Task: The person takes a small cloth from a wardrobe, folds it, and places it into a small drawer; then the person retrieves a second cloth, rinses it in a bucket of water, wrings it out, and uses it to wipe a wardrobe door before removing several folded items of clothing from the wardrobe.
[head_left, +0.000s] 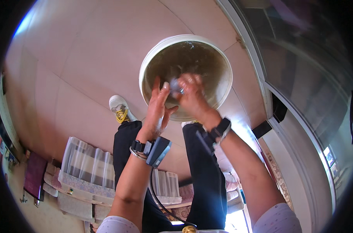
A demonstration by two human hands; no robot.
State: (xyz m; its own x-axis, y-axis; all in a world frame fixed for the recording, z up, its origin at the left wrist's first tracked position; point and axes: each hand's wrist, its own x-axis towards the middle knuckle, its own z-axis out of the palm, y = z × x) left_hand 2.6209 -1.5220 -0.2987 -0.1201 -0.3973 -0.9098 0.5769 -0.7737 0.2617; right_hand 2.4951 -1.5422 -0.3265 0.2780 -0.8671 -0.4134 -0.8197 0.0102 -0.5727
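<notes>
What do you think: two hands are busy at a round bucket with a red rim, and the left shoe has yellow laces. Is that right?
Not quite: the bucket has a white rim, not red, as the head view shows. The left hand and right hand are busy there, and the left shoe has yellow laces.

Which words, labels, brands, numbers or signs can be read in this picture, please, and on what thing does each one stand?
None can be read.
Bucket: no lettering shows on its visible parts.
Grey object at the right hand: too blurred to tell any marking.
Device on the left wrist: no readable text.
Colourful items at the far left: too small to read.
</notes>
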